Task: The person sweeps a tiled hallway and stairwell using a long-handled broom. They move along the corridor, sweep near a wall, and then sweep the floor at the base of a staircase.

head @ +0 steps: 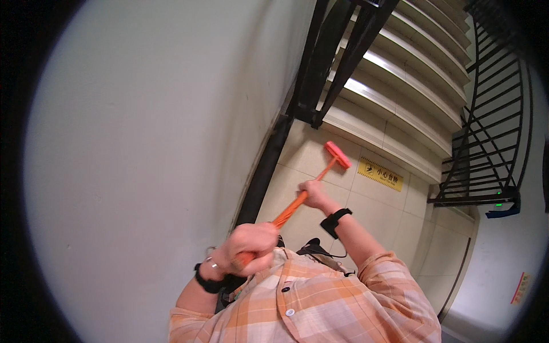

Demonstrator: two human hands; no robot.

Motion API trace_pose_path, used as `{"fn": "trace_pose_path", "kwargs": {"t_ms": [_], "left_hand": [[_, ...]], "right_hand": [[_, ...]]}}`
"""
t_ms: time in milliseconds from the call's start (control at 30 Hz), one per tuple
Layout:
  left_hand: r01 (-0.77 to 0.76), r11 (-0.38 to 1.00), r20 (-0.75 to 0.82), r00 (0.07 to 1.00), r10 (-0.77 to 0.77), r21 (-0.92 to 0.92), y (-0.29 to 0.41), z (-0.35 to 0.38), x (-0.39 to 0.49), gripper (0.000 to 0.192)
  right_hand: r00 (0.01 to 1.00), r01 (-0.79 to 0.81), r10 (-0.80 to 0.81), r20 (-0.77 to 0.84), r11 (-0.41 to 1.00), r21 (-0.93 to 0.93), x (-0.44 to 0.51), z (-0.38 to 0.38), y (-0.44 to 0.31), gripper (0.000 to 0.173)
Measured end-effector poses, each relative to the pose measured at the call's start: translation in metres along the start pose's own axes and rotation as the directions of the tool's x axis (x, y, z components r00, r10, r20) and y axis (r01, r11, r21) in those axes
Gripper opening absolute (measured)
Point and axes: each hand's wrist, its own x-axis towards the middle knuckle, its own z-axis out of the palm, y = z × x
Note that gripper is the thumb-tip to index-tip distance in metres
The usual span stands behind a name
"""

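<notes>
Both hands grip the orange handle (291, 212) of a long-handled mop or push broom. My left hand (253, 246) is closed round the upper end, close to my chest, and looks slightly blurred. Further down the shaft, my right hand (315, 194) holds it with the fingers wrapped around. The pinkish-red head (338, 155) is at the tiled floor (326, 188), just before the lowest stair; whether it presses on the tile I cannot tell. Black bands sit on both wrists.
A pale wall (150, 150) with a black baseboard (263, 176) runs along my left. Stairs (399, 85) rise ahead, between a black metal post (319, 64) and a black railing (493, 111). A yellow step-warning sticker (380, 173) lies on the floor right of the head.
</notes>
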Motion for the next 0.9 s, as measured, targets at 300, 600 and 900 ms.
{"fn": "trace_pose_path", "kwargs": {"t_ms": [300, 600, 900], "left_hand": [[0.118, 0.992, 0.103, 0.988, -0.112, -0.053, -0.045, 0.0, 0.005, 0.02], [0.066, 0.975, -0.066, 0.996, -0.053, 0.213, -0.014, -0.005, 0.03, 0.015], [0.03, 0.999, 0.307, 0.951, -0.039, 0.034, -0.039, 0.041, 0.108, 0.021]], "right_hand": [[0.998, -0.055, 0.052, -0.03, 0.993, -0.107, -0.011, 0.013, 0.059, 0.031], [0.979, 0.167, -0.165, -0.12, 0.986, 0.008, 0.059, -0.001, 0.024, 0.019], [0.984, 0.0, 0.021, -0.176, 0.993, 0.117, 0.003, -0.035, 0.1, 0.007]]}}
